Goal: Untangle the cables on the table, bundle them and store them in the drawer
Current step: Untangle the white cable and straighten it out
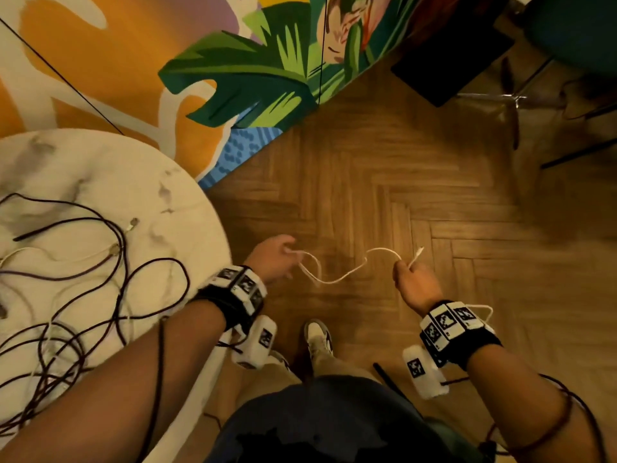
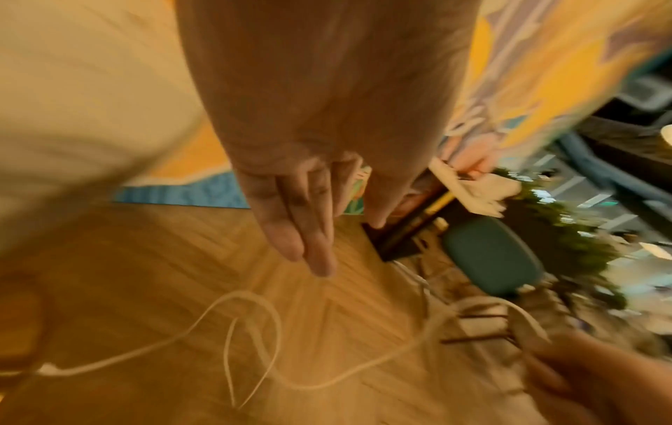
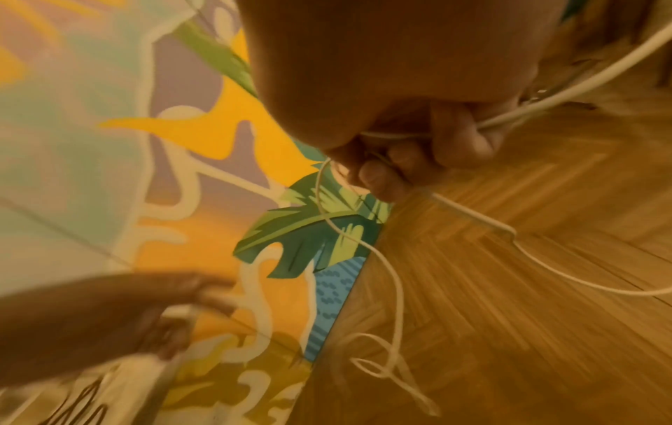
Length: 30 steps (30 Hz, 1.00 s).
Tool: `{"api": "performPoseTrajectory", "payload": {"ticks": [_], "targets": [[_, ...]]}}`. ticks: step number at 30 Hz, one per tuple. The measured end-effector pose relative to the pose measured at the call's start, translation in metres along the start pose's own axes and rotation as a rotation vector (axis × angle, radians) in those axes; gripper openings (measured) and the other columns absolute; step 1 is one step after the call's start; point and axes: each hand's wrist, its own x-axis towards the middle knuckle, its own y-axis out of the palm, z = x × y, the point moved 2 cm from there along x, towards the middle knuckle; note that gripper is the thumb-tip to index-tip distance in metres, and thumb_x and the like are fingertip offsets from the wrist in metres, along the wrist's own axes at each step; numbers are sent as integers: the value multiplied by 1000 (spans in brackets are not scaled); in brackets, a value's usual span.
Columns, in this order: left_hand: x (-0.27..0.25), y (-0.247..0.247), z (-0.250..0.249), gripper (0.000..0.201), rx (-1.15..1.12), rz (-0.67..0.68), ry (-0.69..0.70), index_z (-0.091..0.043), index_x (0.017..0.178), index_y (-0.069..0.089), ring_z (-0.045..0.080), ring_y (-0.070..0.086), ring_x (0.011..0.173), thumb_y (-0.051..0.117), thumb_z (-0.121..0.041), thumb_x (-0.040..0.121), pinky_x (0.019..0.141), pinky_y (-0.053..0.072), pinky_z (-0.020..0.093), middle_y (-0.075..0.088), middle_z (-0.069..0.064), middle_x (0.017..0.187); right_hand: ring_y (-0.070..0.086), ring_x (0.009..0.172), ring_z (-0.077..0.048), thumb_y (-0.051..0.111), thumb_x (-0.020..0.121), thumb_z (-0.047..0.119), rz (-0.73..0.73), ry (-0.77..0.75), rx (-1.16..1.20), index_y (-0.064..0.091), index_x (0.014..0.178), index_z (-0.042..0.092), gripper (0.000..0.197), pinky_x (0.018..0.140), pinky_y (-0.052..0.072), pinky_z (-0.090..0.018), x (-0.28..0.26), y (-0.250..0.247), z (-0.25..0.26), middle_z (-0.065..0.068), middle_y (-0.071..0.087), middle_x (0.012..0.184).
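Observation:
A thin white cable [image 1: 337,279] hangs in a slack curve over the wooden floor between my two hands. My right hand [image 1: 414,279] grips it in a fist [image 3: 418,149], and the plug end [image 1: 420,252] sticks up past the fingers. My left hand [image 1: 273,259] is at the cable's other end. In the left wrist view its fingers [image 2: 305,230] are straight and hold nothing, and the cable [image 2: 240,294] loops below them. Tangled dark cables [image 1: 123,262] lie on the round marble table [image 1: 100,168] at the left.
A wall panel painted with leaves [image 1: 250,78] stands behind the table. A teal chair [image 1: 574,28] on metal legs and a black panel [image 1: 450,61] are at the far right. My shoe [image 1: 317,339] is on the herringbone floor [image 1: 400,195].

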Motion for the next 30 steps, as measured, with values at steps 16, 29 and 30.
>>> {"api": "performPoseTrajectory", "payload": {"ticks": [16, 29, 30], "targets": [[-1, 13, -51, 44, 19, 66, 262, -8, 78, 63, 14, 51, 57, 35, -33, 101, 65, 43, 31, 55, 0, 61, 56, 63, -8, 35, 100, 24, -123, -432, 51, 64, 85, 20, 33, 65, 41, -30, -13, -46, 50, 0, 68, 80], [-2, -7, -17, 28, 247, 72, 153, -13, 81, 64, 16, 60, 72, 44, -24, 98, 64, 44, 26, 64, 3, 80, 35, 47, -6, 37, 99, 17, 66, -517, 596, 52, 72, 22, 31, 48, 29, -25, -19, -11, 130, 8, 39, 55], [3, -17, 2, 32, 341, 47, 107, -16, 76, 62, 20, 60, 74, 42, -26, 98, 64, 42, 26, 63, 3, 80, 35, 46, -6, 37, 99, 16, 4, -480, 655, 51, 72, 22, 31, 46, 29, -24, -16, -17, 129, 6, 39, 56]]}}
